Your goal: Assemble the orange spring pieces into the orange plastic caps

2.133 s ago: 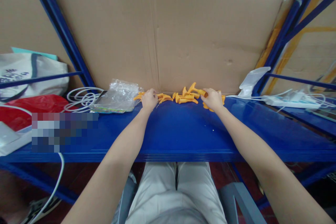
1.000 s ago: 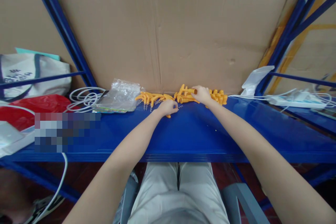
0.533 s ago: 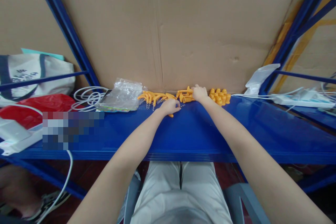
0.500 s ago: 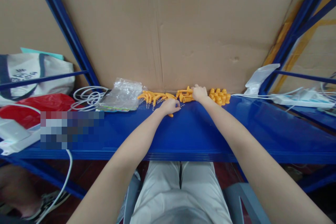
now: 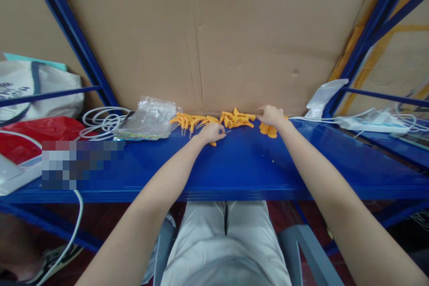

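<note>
Head view: L hand (image 5: 211, 132) curls round an orange corkscrew (image 5: 213, 144), spiral poking out past the fingertips. R hand (image 5: 272, 115) is bent over the RH orange pcs (image 5: 268, 131); can't tell if its grip is clenched or loose. Corkscrew row (image 5: 184, 120) to L, orange pile (image 5: 236, 119) between hands, all toward back of blue worktop (image 5: 241, 170). Step in hand looks like placing pcs by hand; next move prob. calls for a clean pinch w/o snagging neighbours. Dark characters on white bag (image 5: 62, 98), too blurred to read.
</note>
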`<move>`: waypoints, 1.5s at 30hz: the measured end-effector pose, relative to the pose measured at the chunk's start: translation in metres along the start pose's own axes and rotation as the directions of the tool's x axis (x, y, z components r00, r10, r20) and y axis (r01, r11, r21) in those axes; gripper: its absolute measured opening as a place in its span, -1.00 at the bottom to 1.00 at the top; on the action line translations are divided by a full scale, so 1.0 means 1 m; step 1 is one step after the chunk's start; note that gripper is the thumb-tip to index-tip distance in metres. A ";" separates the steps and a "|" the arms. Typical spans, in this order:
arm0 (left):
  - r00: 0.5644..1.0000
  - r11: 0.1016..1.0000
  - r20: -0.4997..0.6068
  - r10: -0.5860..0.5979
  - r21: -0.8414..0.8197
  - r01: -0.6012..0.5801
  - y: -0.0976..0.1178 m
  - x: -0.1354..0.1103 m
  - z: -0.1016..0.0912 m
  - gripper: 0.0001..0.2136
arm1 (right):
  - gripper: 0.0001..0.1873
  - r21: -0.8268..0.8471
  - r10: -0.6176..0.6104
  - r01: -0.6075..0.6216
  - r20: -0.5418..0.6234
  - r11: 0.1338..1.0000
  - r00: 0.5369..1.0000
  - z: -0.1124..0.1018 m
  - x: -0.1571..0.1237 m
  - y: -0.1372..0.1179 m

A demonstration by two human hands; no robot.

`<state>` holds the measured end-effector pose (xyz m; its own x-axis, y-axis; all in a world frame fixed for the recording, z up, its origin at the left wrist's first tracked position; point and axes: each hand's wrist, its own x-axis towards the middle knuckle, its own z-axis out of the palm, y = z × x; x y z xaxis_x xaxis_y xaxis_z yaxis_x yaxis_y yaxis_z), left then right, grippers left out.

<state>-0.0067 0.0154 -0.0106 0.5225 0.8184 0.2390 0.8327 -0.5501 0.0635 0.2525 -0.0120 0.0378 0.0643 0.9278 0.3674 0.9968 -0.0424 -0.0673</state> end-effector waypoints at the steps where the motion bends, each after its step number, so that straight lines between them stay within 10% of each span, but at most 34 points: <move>1: 1.000 1.000 0.002 0.003 0.006 -0.003 0.000 0.000 0.000 -0.76 | -0.50 0.015 0.029 -0.029 -0.028 0.999 0.999 0.002 -0.002 0.008; 18: 0.994 0.992 0.095 -0.053 0.121 0.041 0.004 -0.009 -0.028 -0.73 | -0.61 -0.150 -0.008 0.019 0.072 0.989 0.997 0.010 -0.017 0.021; 26: 0.845 0.966 0.468 -0.257 0.157 0.207 0.015 -0.019 -0.056 -0.76 | -0.65 -0.158 -0.056 0.074 0.113 0.985 0.992 0.004 -0.020 0.010; 34: 0.979 0.992 0.172 -0.106 0.091 0.091 0.010 -0.016 -0.038 -0.80 | -0.72 0.099 -0.161 0.145 0.176 0.984 0.971 0.016 -0.015 0.004; 45: 0.998 0.998 -0.016 -0.058 -0.003 0.058 0.005 -0.012 -0.027 -0.69 | -0.69 0.206 -0.330 0.310 0.074 0.928 0.941 0.031 -0.012 0.000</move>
<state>-0.0137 -0.0013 0.0134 0.4703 0.8463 0.2500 0.8610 -0.5022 0.0804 0.2499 -0.0115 0.0042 -0.2721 0.9144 0.2997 0.9355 0.3243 -0.1402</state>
